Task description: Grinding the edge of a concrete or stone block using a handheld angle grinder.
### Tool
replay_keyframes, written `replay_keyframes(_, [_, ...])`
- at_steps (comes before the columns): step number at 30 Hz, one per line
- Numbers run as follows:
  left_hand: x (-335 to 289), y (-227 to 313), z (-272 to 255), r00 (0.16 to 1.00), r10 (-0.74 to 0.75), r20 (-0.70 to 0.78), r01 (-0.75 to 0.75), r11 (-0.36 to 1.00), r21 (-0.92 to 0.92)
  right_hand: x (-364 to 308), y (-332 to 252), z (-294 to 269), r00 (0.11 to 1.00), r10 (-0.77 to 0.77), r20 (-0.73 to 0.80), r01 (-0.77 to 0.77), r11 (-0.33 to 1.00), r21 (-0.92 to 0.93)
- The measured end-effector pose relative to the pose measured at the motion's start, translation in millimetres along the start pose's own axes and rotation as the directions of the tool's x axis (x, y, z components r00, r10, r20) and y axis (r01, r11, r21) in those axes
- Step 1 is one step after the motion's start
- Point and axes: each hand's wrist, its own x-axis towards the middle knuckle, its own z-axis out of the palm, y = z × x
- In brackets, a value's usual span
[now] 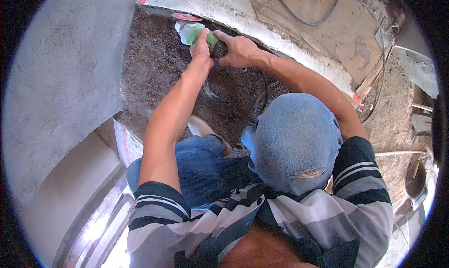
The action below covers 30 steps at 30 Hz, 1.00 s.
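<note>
Both hands hold a green angle grinder (192, 34) at the far side of the dark, rough ground. Its round red disc (186, 16) stands beyond the tool's pale head, close to the edge of a white textured sheet. My left hand (201, 49) is closed round the front part of the body, thumb pointing forward. Further back, my right hand (240, 51) grips the rear of the grinder, with some of its fingers hidden. Whether the disc touches the sheet or the ground, I cannot tell.
On the left rises a smooth grey surface (70, 66). The white sheet (299, 64) runs diagonally across the far side, beside a brown board (336, 38). A dark cable (322, 22) loops over the board. My bent knee (294, 141) is nearby; a round container (415, 179) stands far right.
</note>
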Motion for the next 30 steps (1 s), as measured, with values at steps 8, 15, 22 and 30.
replay_keyframes(8, [-7,-4,3,0.999,-0.021,-0.031,0.023,0.998,0.064,-5,7,2,0.999,-0.031,-0.012,0.031,1.0,0.001])
replay_keyframes(15, [4,-9,-1,1.0,-0.025,0.008,0.025,1.0,0.002,-7,10,2,0.999,-0.043,-0.014,0.043,0.999,-0.021])
replay_keyframes(22, [-6,-6,4,0.999,-0.053,0.003,0.053,0.996,0.078,-8,9,2,0.997,-0.064,-0.037,0.063,0.998,-0.009])
replay_keyframes(30, [-26,-9,11,0.997,0.021,-0.073,-0.022,1.0,-0.018,-20,10,-6,0.997,-0.078,0.021,0.079,0.996,-0.037])
